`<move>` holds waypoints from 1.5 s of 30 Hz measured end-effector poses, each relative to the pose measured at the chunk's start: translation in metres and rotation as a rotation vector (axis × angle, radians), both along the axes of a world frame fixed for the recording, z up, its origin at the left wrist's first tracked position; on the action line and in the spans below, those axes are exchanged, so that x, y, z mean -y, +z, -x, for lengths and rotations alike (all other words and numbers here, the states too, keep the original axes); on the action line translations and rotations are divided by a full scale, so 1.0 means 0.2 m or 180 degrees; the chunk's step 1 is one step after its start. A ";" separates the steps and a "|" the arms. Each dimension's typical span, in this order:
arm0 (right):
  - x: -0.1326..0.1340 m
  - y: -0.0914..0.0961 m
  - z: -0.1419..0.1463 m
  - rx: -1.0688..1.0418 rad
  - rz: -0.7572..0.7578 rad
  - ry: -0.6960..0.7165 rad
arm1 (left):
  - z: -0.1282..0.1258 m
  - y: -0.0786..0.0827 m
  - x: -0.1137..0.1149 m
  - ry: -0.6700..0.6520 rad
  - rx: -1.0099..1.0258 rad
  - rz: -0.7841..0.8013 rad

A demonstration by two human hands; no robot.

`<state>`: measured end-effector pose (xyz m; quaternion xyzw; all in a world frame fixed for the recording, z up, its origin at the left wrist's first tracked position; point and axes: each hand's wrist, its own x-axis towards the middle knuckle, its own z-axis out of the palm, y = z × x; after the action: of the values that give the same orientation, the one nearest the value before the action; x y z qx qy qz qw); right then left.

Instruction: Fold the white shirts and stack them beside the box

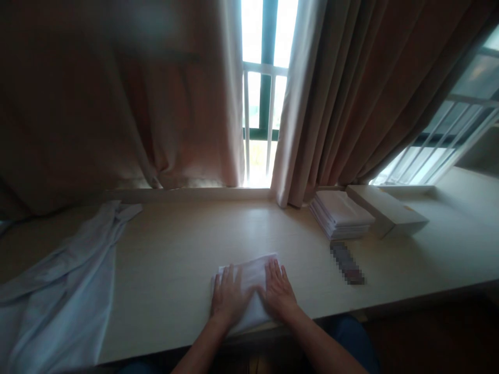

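A folded white cloth [251, 278] lies flat near the front edge of the table, just in front of me. On its left side rests my left hand [230, 293], palm down with the fingers stretched out. My right hand [278, 288] lies flat along the cloth's right side, fingers extended and thumb pointing inward. The thumbs come close together over the cloth. Neither hand grips it. Parts of the cloth are hidden beneath both palms.
Loose white cloth [74, 280] spreads over the table's left end. Back right, a stack of folded white cloths [343, 210] stands beside a white box [390, 210]. A blurred-out object [348, 264] lies before the stack. Curtains [335, 98] hang along the table's back edge.
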<state>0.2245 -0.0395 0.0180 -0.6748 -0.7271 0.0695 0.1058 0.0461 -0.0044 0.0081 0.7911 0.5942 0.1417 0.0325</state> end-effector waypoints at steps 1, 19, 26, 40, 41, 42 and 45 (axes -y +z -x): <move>0.00 -0.01 0.01 -0.0007 0.0006 -0.0020 | 0.00 -0.01 0.01 0.0045 -0.0007 -0.0011; -0.18 0.11 -0.30 -0.2082 0.0302 -0.1687 | 0.32 0.12 -0.03 0.1497 0.1421 0.1340; -0.12 0.07 -0.21 -0.1787 0.0588 -0.1594 | 0.34 0.06 0.05 0.1475 0.1554 0.1070; 0.45 -0.05 -0.25 -0.1511 -0.0708 0.0545 | 0.54 -0.20 0.61 -0.1081 -0.0785 -0.1252; 0.50 -0.05 -0.26 -0.1265 -0.0654 0.0797 | 0.56 -0.21 0.60 -0.1047 -0.0761 -0.1304; 0.55 -0.05 -0.27 -0.1022 -0.0641 0.0968 | 0.56 -0.21 0.58 -0.1021 -0.0696 -0.1332; 0.61 -0.10 -0.28 -0.0426 -0.0879 0.1079 | 0.58 -0.18 0.55 -0.1080 -0.0373 -0.1355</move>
<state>0.2800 -0.1610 -0.0022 -0.5160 -0.8240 0.0307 0.2320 -0.0690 -0.1145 -0.0284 0.8751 0.4109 0.2099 -0.1455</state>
